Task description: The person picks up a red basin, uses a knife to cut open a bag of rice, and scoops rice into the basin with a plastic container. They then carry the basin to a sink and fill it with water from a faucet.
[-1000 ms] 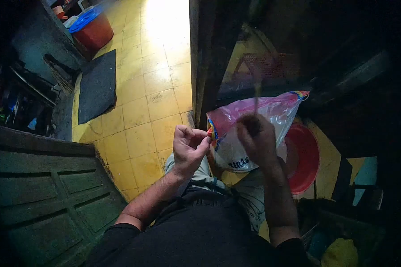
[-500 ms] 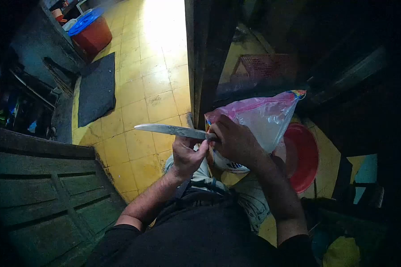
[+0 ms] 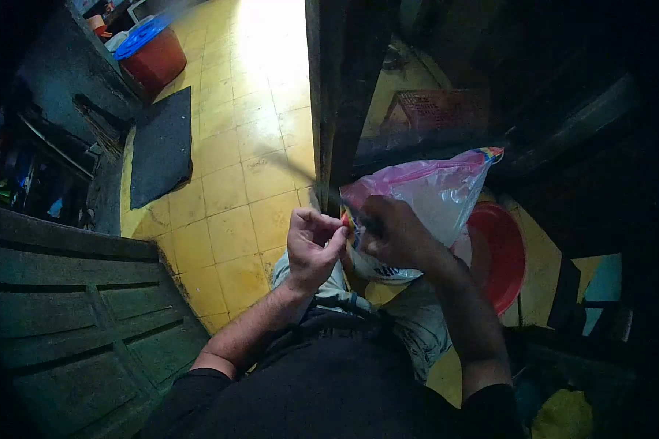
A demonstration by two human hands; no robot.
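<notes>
Seated person, camera looking down over a dark shirt and pale trousers. Both hands meet just above the knees.

Left hand (image 3: 311,245): curled shut, fingertips pinching the near left corner of the bag (image 3: 425,197), at its striped edge. Grip looks firm; the plastic is drawn taut there.

Right hand (image 3: 395,234): closed around a knife (image 3: 300,172), handle hidden in the fist. The blade shows only as a thin motion-blurred streak running up and left from the fist across the floor tiles. Edge direction cannot be read.

Bag: pink-topped, clear plastic, printed lettering low on its side, full of something pale. It rests on the lap, touching both hands, leaning toward a red basin (image 3: 499,256) that sits on the floor just behind it.

Judgement: the step in hand is opening the bag at the pinched corner with the knife. Next move calls for bringing the blade to the taut plastic just beside the left fingertips, cutting away from them, and keeping the bag upright so the contents do not spill.

Farther out: yellow tiled floor (image 3: 249,183), a dark mat (image 3: 161,143) along its left edge, a red bucket (image 3: 152,53) with a blue lid at the far left corner. Dark wooden post (image 3: 337,88) straight ahead; a reddish crate (image 3: 439,110) beyond the bag. A green panelled door (image 3: 73,322) lies near left.
</notes>
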